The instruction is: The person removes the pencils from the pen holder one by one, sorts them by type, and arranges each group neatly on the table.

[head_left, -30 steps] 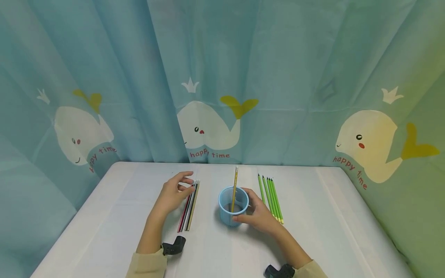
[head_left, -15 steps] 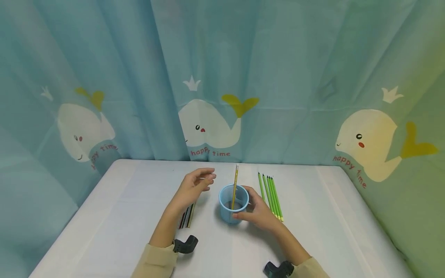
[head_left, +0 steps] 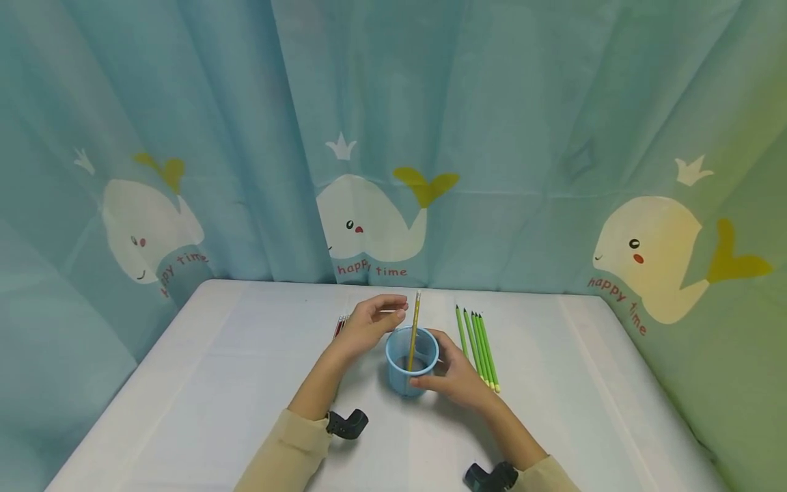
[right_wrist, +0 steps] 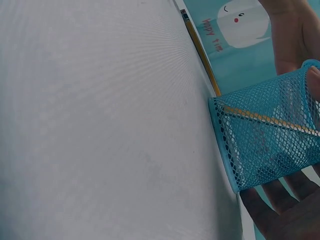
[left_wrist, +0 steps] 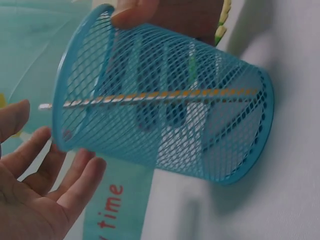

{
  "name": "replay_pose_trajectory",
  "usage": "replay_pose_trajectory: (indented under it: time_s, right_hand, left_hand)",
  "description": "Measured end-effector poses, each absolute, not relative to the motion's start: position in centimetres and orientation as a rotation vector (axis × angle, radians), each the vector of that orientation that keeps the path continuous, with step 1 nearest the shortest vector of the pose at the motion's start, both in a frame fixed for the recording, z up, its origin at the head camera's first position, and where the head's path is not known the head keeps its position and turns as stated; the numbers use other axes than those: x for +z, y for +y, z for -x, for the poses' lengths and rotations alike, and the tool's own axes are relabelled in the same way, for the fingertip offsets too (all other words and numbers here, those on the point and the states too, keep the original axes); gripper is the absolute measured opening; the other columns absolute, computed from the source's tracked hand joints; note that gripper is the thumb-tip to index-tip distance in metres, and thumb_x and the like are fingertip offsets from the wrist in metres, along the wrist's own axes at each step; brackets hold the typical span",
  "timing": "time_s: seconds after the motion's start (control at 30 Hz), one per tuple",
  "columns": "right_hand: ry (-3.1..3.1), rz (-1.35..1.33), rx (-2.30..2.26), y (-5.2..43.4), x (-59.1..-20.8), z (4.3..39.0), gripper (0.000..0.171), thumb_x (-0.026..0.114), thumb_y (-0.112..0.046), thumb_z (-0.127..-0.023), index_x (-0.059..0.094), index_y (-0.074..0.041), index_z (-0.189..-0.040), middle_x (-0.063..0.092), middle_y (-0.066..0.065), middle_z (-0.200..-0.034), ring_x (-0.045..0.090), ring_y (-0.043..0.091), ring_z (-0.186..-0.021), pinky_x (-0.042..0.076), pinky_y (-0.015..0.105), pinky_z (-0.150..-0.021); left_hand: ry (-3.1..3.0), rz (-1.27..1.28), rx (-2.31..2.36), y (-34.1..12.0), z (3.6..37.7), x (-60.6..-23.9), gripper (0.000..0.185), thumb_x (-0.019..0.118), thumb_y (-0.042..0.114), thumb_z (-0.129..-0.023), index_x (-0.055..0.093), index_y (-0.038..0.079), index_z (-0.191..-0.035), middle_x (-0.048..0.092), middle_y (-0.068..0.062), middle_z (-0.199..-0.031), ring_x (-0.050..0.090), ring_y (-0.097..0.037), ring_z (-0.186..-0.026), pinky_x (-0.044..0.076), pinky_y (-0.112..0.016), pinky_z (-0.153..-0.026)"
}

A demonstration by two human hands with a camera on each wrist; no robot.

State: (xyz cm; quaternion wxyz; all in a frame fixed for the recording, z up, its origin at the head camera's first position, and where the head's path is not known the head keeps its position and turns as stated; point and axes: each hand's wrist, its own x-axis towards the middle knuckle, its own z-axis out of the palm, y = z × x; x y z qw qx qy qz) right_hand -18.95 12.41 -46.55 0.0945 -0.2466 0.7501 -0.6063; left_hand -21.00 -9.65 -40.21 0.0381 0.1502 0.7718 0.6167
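A light-blue mesh pencil cup (head_left: 406,386) stands upright on the table, with one yellow pencil (head_left: 415,335) leaning inside it. My right hand (head_left: 458,376) grips the cup from its right side, thumb in front and fingers behind. My left hand (head_left: 365,331) holds nothing and hovers at the cup's upper left. In the left wrist view, the fingers of that left hand (left_wrist: 55,192) are spread loosely beside the cup's rim; whether they touch it, I cannot tell. Several dark, striped pencils (head_left: 340,326) lie left of the cup, mostly hidden under my left forearm.
Several green pencils (head_left: 484,348) lie side by side to the right of the cup, just beyond my right hand. The white table (head_left: 590,424) ends at a blue curtain (head_left: 510,137) printed with whales. Each wrist carries a small black camera (head_left: 348,424).
My left hand has moved right, from above the dark pencils to the cup's rim, and its forearm now covers most of them. The right hand and cup have stayed in place.
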Motion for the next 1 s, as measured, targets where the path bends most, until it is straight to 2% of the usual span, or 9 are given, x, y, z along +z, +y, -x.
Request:
replay_pose_trajectory:
  time_s: [0.3,0.67,0.77,1.0]
  right_hand:
    - [2.221,0.745,-1.792,12.5,-46.6,19.1,0.078,0.084,-0.015,-0.079,0.043,-0.013,-0.145,0.051,0.012,-0.144,0.049,0.038,-0.133,0.043,0.062,-0.106]
    - [2.172,0.782,-1.820,12.4,-46.8,19.2,0.077,0.082,-0.013,-0.080,0.042,-0.015,-0.146,0.050,0.019,-0.145,0.051,0.038,-0.130,0.044,0.061,-0.104]
    - [2.173,0.776,-1.824,12.4,-46.8,19.2,0.077,0.083,-0.013,-0.080,0.042,-0.016,-0.145,0.050,0.018,-0.144,0.052,0.036,-0.129,0.045,0.059,-0.104]
    - [2.186,0.764,-1.815,12.4,-46.8,19.1,0.077,0.084,-0.014,-0.079,0.044,-0.019,-0.144,0.053,0.006,-0.144,0.051,0.034,-0.131,0.044,0.058,-0.105]
  left_hand:
    - [2.384,-0.542,1.768,-8.6,21.3,-40.6,0.039,0.058,0.022,-0.102,0.058,0.001,-0.135,0.062,-0.015,-0.133,0.061,-0.034,-0.120,0.052,-0.047,-0.101]
    - [2.436,-0.524,1.725,-7.9,20.8,-40.7,0.035,0.060,0.022,-0.100,0.063,0.000,-0.128,0.066,-0.014,-0.127,0.061,-0.034,-0.119,0.052,-0.050,-0.100]
    - [2.483,-0.514,1.720,-7.9,20.7,-40.8,0.031,0.063,0.022,-0.098,0.065,0.003,-0.123,0.067,-0.011,-0.124,0.062,-0.034,-0.118,0.053,-0.050,-0.099]
    - [2.555,-0.481,1.699,-8.3,19.9,-40.5,0.024,0.067,0.021,-0.096,0.068,0.008,-0.115,0.070,-0.008,-0.119,0.064,-0.032,-0.116,0.055,-0.048,-0.096]
